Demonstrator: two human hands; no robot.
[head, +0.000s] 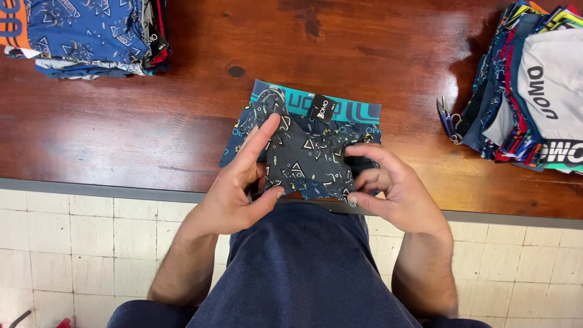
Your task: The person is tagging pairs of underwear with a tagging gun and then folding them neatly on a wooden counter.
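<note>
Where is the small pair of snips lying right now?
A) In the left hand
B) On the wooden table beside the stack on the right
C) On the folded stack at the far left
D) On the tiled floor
B: the snips lie on the wooden table right at the edge of the right-hand stack, while both hands, left hand and right hand, hold the patterned underwear.

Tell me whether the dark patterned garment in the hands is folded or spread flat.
Partly folded: the dark patterned garment has one side doubled over its middle, pinched by the left hand and right hand; its teal waistband lies flat on the table.
</note>
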